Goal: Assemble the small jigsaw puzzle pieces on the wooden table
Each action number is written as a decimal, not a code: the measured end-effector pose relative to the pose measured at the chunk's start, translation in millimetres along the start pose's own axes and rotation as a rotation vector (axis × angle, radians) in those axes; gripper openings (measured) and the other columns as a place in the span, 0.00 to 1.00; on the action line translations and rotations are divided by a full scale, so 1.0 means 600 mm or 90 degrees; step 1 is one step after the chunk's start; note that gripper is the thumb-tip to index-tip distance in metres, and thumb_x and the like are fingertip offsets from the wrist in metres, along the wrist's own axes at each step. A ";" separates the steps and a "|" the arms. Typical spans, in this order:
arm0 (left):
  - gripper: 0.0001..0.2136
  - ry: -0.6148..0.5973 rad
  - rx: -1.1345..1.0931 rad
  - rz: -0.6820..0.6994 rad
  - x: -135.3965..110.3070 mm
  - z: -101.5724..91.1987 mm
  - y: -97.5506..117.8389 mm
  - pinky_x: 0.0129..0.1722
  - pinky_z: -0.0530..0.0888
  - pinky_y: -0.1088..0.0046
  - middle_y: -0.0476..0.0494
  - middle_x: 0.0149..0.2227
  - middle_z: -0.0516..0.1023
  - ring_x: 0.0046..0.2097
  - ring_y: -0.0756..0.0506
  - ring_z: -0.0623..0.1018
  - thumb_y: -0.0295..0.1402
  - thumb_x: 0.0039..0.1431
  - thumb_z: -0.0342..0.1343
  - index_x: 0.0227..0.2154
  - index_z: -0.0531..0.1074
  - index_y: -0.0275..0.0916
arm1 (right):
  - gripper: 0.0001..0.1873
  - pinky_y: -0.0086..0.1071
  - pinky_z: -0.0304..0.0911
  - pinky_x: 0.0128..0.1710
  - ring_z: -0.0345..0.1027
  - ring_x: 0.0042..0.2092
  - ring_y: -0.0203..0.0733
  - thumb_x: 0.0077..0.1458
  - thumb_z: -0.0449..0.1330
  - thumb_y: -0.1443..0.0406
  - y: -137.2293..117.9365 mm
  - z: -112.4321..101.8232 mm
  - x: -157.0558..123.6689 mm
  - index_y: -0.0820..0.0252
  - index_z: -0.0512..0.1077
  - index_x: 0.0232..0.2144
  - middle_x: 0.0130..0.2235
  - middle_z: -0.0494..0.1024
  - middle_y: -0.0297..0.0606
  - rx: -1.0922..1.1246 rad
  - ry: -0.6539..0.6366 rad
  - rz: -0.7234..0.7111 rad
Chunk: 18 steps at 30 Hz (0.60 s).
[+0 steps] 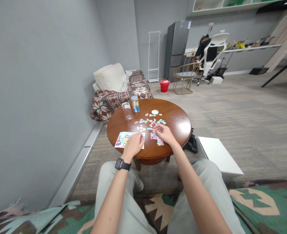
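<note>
My left hand rests on the right part of a colourful picture sheet, its fingers curled together. Whether anything is inside them is hidden. My right hand is over a small joined patch of pink and pale jigsaw puzzle. Its thumb and fingertips come together at the patch's upper left edge, on what looks like a jigsaw piece. Loose jigsaw pieces lie scattered beyond both hands. The round wooden table bears all of these.
Toward the table's far left stand a clear glass and a printed can. A round white lid lies behind the pieces. To the right is a low white box. Across the room a person sits near a white office chair.
</note>
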<state>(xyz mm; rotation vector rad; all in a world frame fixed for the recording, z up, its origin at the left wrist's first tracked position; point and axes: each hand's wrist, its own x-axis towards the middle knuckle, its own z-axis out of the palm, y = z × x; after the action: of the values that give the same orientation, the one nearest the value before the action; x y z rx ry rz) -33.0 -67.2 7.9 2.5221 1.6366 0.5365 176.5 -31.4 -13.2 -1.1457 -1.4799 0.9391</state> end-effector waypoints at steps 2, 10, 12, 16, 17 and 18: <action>0.05 -0.002 0.004 -0.001 0.000 -0.001 0.000 0.42 0.68 0.66 0.42 0.36 0.76 0.40 0.42 0.75 0.29 0.65 0.47 0.38 0.68 0.39 | 0.10 0.33 0.70 0.37 0.76 0.35 0.41 0.44 0.55 0.69 0.002 -0.001 0.000 0.58 0.72 0.32 0.32 0.80 0.37 -0.008 -0.005 -0.006; 0.05 -0.007 0.006 0.001 0.002 0.000 -0.001 0.42 0.68 0.66 0.42 0.36 0.76 0.40 0.42 0.75 0.29 0.65 0.48 0.37 0.68 0.39 | 0.07 0.35 0.70 0.42 0.75 0.37 0.41 0.44 0.55 0.70 0.007 -0.001 0.002 0.57 0.72 0.25 0.32 0.80 0.37 -0.043 0.006 -0.049; 0.04 -0.004 0.005 0.002 0.001 0.001 -0.002 0.42 0.68 0.66 0.42 0.36 0.76 0.40 0.42 0.75 0.29 0.65 0.48 0.37 0.68 0.39 | 0.07 0.36 0.70 0.43 0.75 0.39 0.42 0.45 0.56 0.69 0.009 -0.001 0.002 0.57 0.73 0.26 0.34 0.80 0.37 -0.055 0.012 -0.057; 0.04 -0.001 0.007 0.002 0.000 0.000 0.000 0.42 0.68 0.67 0.42 0.36 0.76 0.40 0.42 0.75 0.29 0.65 0.48 0.36 0.68 0.39 | 0.04 0.37 0.70 0.44 0.75 0.45 0.45 0.49 0.59 0.64 0.012 -0.001 0.003 0.57 0.73 0.25 0.39 0.82 0.39 -0.056 0.013 -0.063; 0.04 -0.002 0.009 0.002 -0.001 0.000 0.000 0.42 0.68 0.67 0.42 0.36 0.76 0.40 0.42 0.75 0.29 0.65 0.48 0.36 0.68 0.39 | 0.05 0.38 0.70 0.45 0.75 0.47 0.46 0.50 0.60 0.63 0.012 -0.001 0.003 0.57 0.73 0.25 0.40 0.82 0.40 -0.050 0.010 -0.058; 0.04 -0.004 0.011 0.002 -0.001 -0.001 0.001 0.42 0.68 0.66 0.42 0.36 0.76 0.41 0.42 0.75 0.29 0.65 0.48 0.36 0.68 0.39 | 0.06 0.38 0.70 0.45 0.75 0.47 0.46 0.50 0.60 0.62 0.012 -0.001 0.003 0.57 0.73 0.25 0.40 0.82 0.40 -0.045 0.006 -0.052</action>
<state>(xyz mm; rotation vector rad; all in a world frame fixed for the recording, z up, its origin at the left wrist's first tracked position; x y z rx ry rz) -32.9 -68.2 8.6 2.5353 1.6431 0.5166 178.1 -28.1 -19.5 -1.1305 -1.5515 0.8300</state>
